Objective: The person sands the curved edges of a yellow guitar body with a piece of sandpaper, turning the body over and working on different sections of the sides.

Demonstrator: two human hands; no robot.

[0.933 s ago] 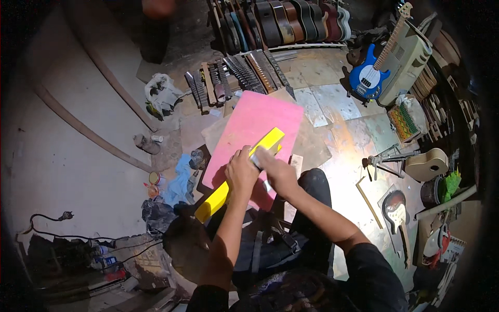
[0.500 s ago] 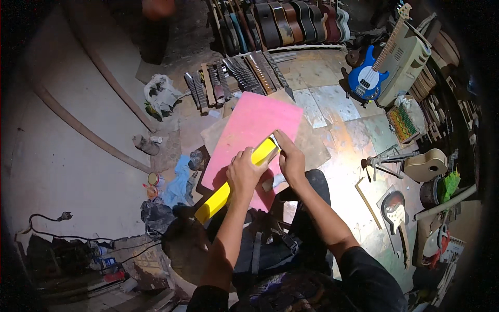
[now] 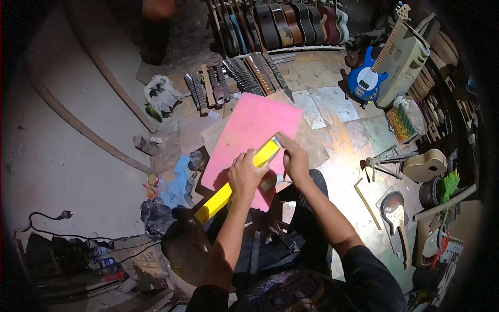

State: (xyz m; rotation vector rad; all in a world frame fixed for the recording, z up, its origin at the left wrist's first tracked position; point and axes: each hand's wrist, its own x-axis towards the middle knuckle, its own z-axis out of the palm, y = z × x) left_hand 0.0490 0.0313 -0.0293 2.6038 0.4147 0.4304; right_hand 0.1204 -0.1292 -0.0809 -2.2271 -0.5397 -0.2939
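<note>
A long, straight yellow bar (image 3: 214, 203) lies slantwise over my lap, its far end up and to the right. My left hand (image 3: 244, 174) is wrapped round its middle. At the far end, my right hand (image 3: 295, 162) closes on the bar's tip, where a greyish strip or cap shows; I cannot make out what that is. Below both hands is a pink board (image 3: 254, 117), tilted on a brown sheet (image 3: 314, 151). A small pale object (image 3: 269, 182) sits under the bar between my hands, partly hidden.
Several guitar bodies (image 3: 291, 26) stand in a row at the back, with fretted necks (image 3: 241, 73) before them. A blue bass guitar (image 3: 368, 78) leans at the right. A blue cloth (image 3: 178, 182) and a tin (image 3: 153, 179) lie left; a guitar body with neck (image 3: 396, 216) lies right.
My right hand has shifted slightly at the bar's far end, its fingers bending more over the tip. The left hand and the bar have hardly moved.
</note>
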